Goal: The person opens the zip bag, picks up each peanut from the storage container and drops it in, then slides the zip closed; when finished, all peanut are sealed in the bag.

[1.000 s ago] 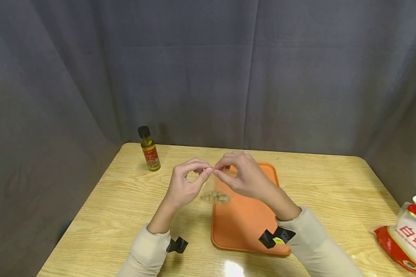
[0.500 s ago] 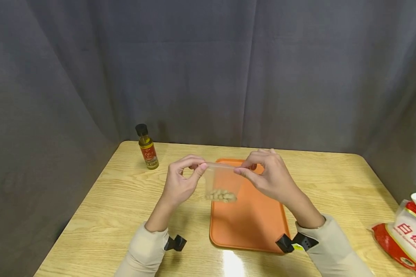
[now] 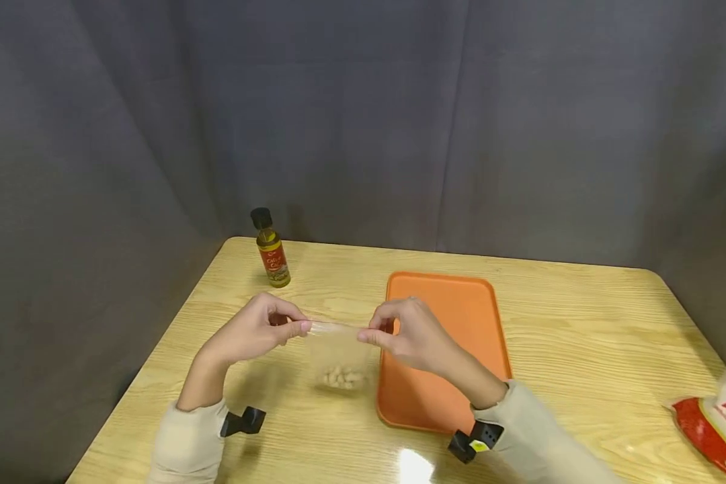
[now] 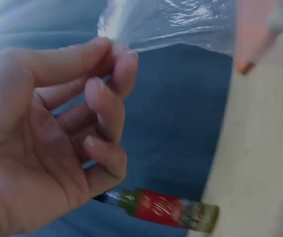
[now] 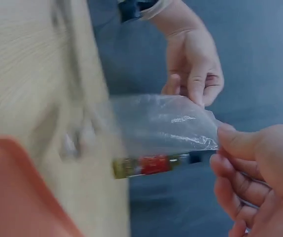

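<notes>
A clear plastic bag [image 3: 339, 349] hangs by its top edge between my two hands, with several small pale nut-like pieces [image 3: 341, 378] gathered at its bottom. My left hand [image 3: 263, 328] pinches the bag's top left corner between thumb and index finger. At the top right corner, my right hand [image 3: 408, 336] pinches the edge the same way. The left wrist view shows the film of the bag [image 4: 181, 24] stretching away from my thumb and fingertip. In the right wrist view the bag [image 5: 166, 123] spans from one hand to the other.
An orange tray [image 3: 454, 306] lies on the wooden table [image 3: 581, 323], partly under my right forearm. A bottle of olive oil [image 3: 273, 259] stands at the back left. A red and white bag [image 3: 716, 417] lies at the right edge.
My hands started close together at the bag's top, then spread apart along its edge. Both have since shifted left with the bag, off the tray and over the bare wood.
</notes>
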The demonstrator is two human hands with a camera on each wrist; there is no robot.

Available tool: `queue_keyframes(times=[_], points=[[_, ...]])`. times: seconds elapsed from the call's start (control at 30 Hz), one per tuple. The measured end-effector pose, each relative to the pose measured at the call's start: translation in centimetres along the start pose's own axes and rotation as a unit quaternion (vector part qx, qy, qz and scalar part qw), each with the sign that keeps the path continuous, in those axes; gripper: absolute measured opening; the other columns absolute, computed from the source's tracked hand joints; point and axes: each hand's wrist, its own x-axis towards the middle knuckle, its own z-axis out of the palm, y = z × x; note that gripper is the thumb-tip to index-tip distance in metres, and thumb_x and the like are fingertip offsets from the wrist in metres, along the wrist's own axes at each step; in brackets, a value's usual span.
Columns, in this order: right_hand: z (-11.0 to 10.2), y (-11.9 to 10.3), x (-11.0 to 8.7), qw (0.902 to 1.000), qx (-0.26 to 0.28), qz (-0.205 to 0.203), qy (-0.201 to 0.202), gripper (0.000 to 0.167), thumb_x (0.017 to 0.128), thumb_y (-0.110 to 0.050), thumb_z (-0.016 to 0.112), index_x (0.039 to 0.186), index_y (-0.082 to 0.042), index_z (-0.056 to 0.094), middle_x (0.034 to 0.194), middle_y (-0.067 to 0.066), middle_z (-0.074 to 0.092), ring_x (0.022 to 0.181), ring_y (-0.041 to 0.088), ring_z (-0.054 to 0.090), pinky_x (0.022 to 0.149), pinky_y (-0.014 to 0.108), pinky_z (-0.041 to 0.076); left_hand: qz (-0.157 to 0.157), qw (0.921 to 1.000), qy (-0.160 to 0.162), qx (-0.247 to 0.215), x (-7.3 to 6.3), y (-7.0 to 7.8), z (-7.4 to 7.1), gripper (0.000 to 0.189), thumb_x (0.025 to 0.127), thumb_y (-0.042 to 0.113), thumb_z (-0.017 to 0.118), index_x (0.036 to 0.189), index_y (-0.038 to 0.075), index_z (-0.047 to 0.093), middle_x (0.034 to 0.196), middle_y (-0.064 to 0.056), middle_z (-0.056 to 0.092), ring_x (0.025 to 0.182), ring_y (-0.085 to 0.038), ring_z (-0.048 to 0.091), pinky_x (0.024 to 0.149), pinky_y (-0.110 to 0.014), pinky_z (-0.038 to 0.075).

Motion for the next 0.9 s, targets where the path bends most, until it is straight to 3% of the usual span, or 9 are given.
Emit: queue_keyframes(times=[0.07, 0.17, 0.33, 0.5, 0.63, 0.77, 0.83, 0.9], points=[[1.0, 1.0, 0.4, 0.9994, -0.020, 0.024, -0.014, 0.020, 0.088, -0.021, 0.078, 0.069, -0.017, 0.070, 0.061, -0.013, 0.058, 0.058, 0.005, 0.050, 0.058, 0.026, 0.042, -0.013, 0.9998, -0.015, 0.009, 0.5, -1.3, -0.1, 0.011, 0.095, 0.006, 0.067, 0.092, 0.002, 0.076, 0.073, -0.009, 0.062, 0.058, -0.012, 0.045, 0.052, -0.025, 0.038], [2.5, 3.1, 1.5, 0.9934, -0.095, 0.056, -0.030, 0.025, 0.089, -0.024, 0.077, 0.067, -0.019, 0.067, 0.058, -0.014, 0.054, 0.053, 0.005, 0.046, 0.057, 0.027, 0.039, -0.035, 0.9982, -0.014, 0.046, 2.1, -3.6, 0.5, 0.014, 0.096, 0.007, 0.065, 0.088, 0.003, 0.076, 0.079, -0.008, 0.066, 0.064, -0.014, 0.048, 0.058, -0.028, 0.042], [4.8, 6.2, 3.4, 0.9665, -0.235, 0.082, -0.061, 0.045, 0.084, -0.028, 0.081, 0.053, -0.021, 0.050, 0.051, -0.013, 0.036, 0.056, 0.011, 0.033, 0.065, 0.033, 0.024, -0.095, 0.9896, -0.015, 0.108, 4.6, -6.8, 2.0, 0.019, 0.097, 0.009, 0.063, 0.082, 0.005, 0.074, 0.073, -0.003, 0.063, 0.061, -0.015, 0.051, 0.058, -0.031, 0.044], [6.3, 7.0, 4.2, 0.9454, -0.292, 0.107, -0.098, 0.059, 0.082, -0.029, 0.083, 0.049, -0.020, 0.035, 0.054, -0.007, 0.023, 0.061, 0.016, 0.024, 0.067, 0.035, 0.016, -0.154, 0.9726, -0.023, 0.173, 5.8, -8.1, 3.4, 0.021, 0.095, 0.013, 0.066, 0.076, 0.008, 0.071, 0.067, 0.000, 0.058, 0.057, -0.015, 0.048, 0.055, -0.030, 0.039], [7.1, 7.1, 4.2, 0.9300, -0.318, 0.142, -0.118, 0.059, 0.082, -0.031, 0.082, 0.050, -0.021, 0.035, 0.057, -0.006, 0.026, 0.064, 0.018, 0.027, 0.069, 0.034, 0.015, -0.168, 0.9691, -0.019, 0.179, 5.9, -8.6, 4.0, 0.025, 0.095, 0.013, 0.066, 0.070, 0.009, 0.065, 0.065, 0.000, 0.054, 0.058, -0.015, 0.042, 0.056, -0.029, 0.035], [7.5, 7.5, 3.8, 0.9235, -0.325, 0.168, -0.114, 0.049, 0.079, -0.035, 0.084, 0.053, -0.019, 0.047, 0.060, -0.007, 0.038, 0.065, 0.017, 0.034, 0.068, 0.033, 0.019, -0.181, 0.9678, -0.005, 0.174, 5.8, -9.0, 4.8, 0.029, 0.095, 0.015, 0.066, 0.067, 0.009, 0.059, 0.062, -0.001, 0.051, 0.054, -0.015, 0.041, 0.056, -0.030, 0.036], [7.6, 7.6, 3.4, 0.9260, -0.320, 0.171, -0.103, 0.036, 0.078, -0.036, 0.085, 0.061, -0.019, 0.058, 0.065, -0.007, 0.046, 0.066, 0.017, 0.038, 0.067, 0.033, 0.021, -0.194, 0.9641, 0.003, 0.182, 5.7, -9.1, 5.0, 0.029, 0.094, 0.017, 0.068, 0.067, 0.010, 0.058, 0.063, -0.002, 0.052, 0.054, -0.015, 0.042, 0.054, -0.030, 0.037], [7.5, 7.6, 2.9, 0.9347, -0.304, 0.166, -0.081, 0.026, 0.079, -0.037, 0.084, 0.076, -0.017, 0.069, 0.072, -0.005, 0.054, 0.069, 0.017, 0.045, 0.068, 0.033, 0.025, -0.200, 0.9627, 0.009, 0.182, 5.5, -9.0, 4.9, 0.027, 0.092, 0.017, 0.070, 0.069, 0.009, 0.060, 0.066, -0.003, 0.055, 0.055, -0.015, 0.044, 0.053, -0.029, 0.038]])
